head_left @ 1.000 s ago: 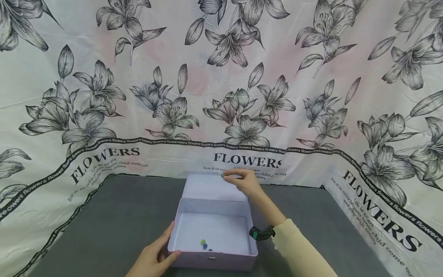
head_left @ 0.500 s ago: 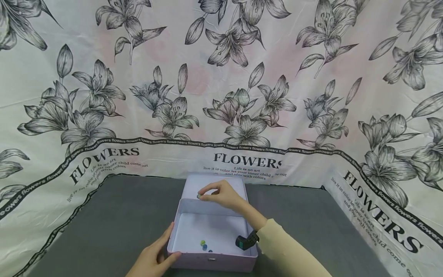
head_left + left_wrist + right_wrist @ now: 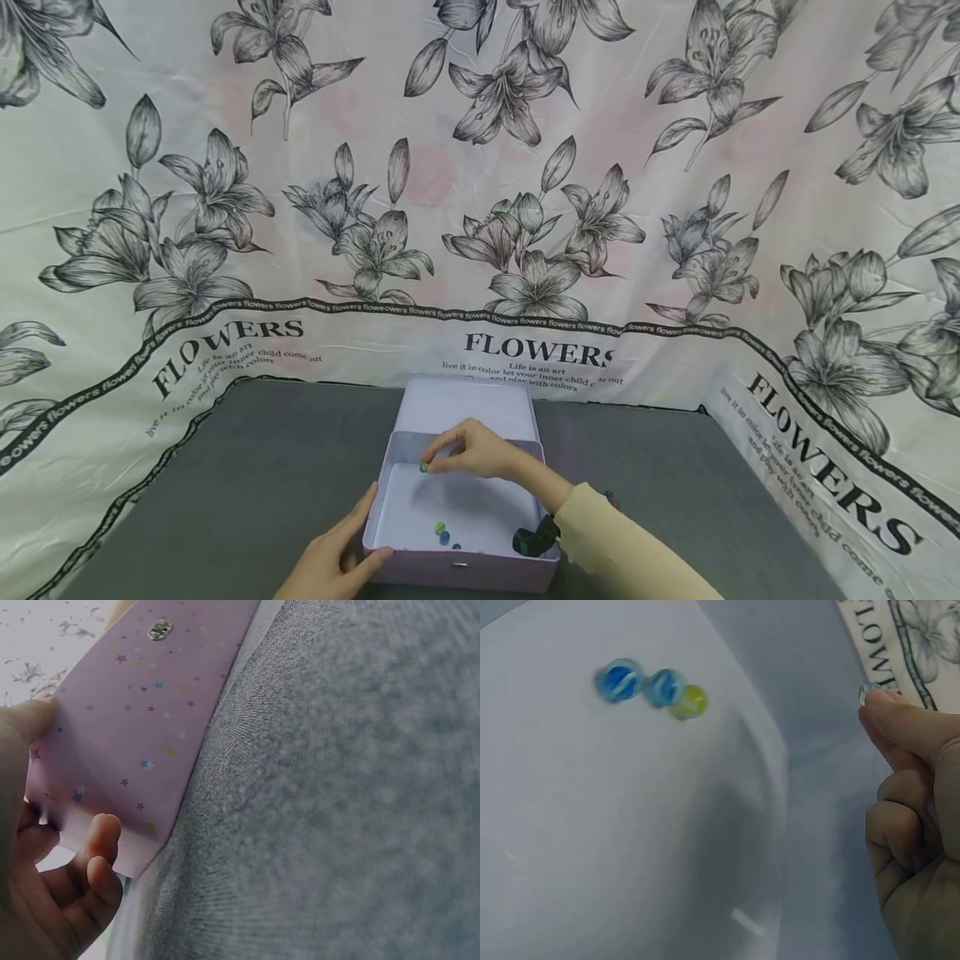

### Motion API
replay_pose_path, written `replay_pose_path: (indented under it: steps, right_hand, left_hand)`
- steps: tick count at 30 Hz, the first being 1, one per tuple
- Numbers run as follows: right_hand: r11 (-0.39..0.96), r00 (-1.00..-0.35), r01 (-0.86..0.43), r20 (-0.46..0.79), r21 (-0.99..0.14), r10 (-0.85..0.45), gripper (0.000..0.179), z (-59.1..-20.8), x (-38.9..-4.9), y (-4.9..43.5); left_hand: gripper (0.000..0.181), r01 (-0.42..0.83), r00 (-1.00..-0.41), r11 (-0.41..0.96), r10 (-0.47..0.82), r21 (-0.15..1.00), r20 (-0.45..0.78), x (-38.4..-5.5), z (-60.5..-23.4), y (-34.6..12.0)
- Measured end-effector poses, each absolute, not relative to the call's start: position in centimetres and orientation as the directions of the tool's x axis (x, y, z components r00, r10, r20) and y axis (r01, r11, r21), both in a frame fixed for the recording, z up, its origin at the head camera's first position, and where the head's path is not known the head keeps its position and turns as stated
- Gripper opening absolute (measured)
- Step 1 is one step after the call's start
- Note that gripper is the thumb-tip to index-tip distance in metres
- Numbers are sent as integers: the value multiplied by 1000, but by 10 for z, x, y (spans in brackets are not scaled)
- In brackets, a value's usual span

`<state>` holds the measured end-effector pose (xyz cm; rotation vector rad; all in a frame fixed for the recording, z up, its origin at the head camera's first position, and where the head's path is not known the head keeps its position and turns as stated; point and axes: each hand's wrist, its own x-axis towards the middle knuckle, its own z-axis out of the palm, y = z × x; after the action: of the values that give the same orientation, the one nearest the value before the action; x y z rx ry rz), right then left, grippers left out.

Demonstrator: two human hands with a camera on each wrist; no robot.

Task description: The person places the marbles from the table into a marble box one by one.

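A: What surrounds the work, and does anything obstruct?

B: The box sits on a grey table covering, its lid laid back toward a flower-printed cloth; one yellow-green marble and two blue marbles lie inside near the front wall; the right sleeve borders some small coloured pieces, too small to identify, and a dark wrist device screens the front right corner

A: Where is the handled marble relative to the grip?

B: The held marble is at the fingertips of the right hand, pinched narrowly by thumb and forefinger, over the box interior, apart from the other three; the left hand holds the front left corner

A: Materials and shapes?

B: Marbles round, glass-like, the lower three with coloured cores; box rectangular, smooth, pale inside, pink with small stars outside, its clasp metallic-looking; table covering finely textured
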<state>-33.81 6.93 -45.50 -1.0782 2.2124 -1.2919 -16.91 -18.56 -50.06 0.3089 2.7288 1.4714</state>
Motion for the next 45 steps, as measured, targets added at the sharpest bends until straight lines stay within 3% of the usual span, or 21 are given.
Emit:
replay_pose_path:
  steps: [7, 12, 22, 27, 36, 45]
  right_hand:
    - [319, -606, -445, 19, -837, -795, 17, -459, -331, 71]
    - [313, -615, -457, 42, -833, -787, 24, -449, -334, 76]
    - [291, -749, -425, 153, -857, -644, 28, -389, -340, 115]
    - [295, -817, -400, 192, -868, -544, 30, -377, -339, 152]
    - [377, -926, -309, 187, -873, -327, 36, -414, -331, 242]
    - [451, -968, -232, 159, -862, -195, 37, -468, -301, 315]
  left_hand:
    - [87, 167, -979, 534, 186, 829, 78, -167, -503, -182]
    - [87, 156, -981, 534, 179, 831, 68, -167, -502, -180]
    - [89, 137, -985, 535, 163, 834, 57, -168, -502, -178]
    - [90, 136, -984, 524, 168, 841, 55, -169, -501, -179]
    - [90, 131, -985, 529, 162, 839, 52, -172, -501, -181]
    - [89, 124, -987, 527, 153, 841, 50, -170, -501, -184]
